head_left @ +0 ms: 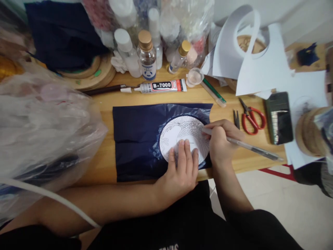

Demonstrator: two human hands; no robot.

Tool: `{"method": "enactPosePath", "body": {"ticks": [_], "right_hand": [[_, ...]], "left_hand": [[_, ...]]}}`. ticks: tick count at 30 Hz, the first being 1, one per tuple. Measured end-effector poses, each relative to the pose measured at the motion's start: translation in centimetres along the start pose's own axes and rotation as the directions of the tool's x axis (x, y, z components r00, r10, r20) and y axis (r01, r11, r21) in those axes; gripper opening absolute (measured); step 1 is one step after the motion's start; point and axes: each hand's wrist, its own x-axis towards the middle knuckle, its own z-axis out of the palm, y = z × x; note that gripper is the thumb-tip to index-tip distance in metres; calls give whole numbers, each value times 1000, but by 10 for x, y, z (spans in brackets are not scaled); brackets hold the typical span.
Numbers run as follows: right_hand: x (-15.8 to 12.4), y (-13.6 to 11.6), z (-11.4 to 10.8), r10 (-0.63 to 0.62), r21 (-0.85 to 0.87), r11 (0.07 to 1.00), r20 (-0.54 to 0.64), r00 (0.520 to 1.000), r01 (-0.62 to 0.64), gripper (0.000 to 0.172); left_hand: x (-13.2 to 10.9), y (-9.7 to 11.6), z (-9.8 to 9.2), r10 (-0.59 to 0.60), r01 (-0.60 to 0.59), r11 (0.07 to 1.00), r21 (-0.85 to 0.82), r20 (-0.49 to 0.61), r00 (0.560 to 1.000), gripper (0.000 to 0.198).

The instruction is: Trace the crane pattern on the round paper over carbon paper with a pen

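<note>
A round white paper (182, 133) printed with a line drawing lies on a dark blue sheet (137, 139) spread over the wooden table (104, 163). My left hand (182, 170) lies flat on the lower part of the round paper, fingers stretched out and together, pressing it down. My right hand (221, 142) is closed around a grey pen (249, 147), its tip touching the drawing near the paper's right side. The pen's long barrel points out to the right.
A B-7000 glue tube (161, 86) lies behind the sheet, with several bottles (147, 55) beyond it. Red scissors (251, 116), small tweezers (236, 119), a dark brush block (279, 118) and white paper cut-outs (260, 62) sit at right. A bulky plastic bag (44, 121) fills the left.
</note>
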Motion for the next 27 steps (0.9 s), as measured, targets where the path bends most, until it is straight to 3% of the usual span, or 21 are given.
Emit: {"method": "enactPosePath", "body": {"ticks": [6, 13, 21, 27], "right_hand": [[2, -3, 0, 60, 39, 997, -9, 998, -59, 20], [12, -9, -1, 333, 409, 852, 61, 941, -328, 11], [14, -15, -16, 336, 585, 749, 67, 939, -310, 9], [15, -16, -22, 304, 661, 675, 155, 940, -327, 10]], "left_hand": [[-1, 1, 0, -2, 2, 1000, -30, 8, 1000, 76], [0, 2, -1, -13, 15, 998, -53, 47, 999, 91], [-1, 5, 3, -23, 23, 1000, 11, 10, 1000, 95], [-5, 7, 10, -21, 22, 999, 44, -32, 999, 100]]}}
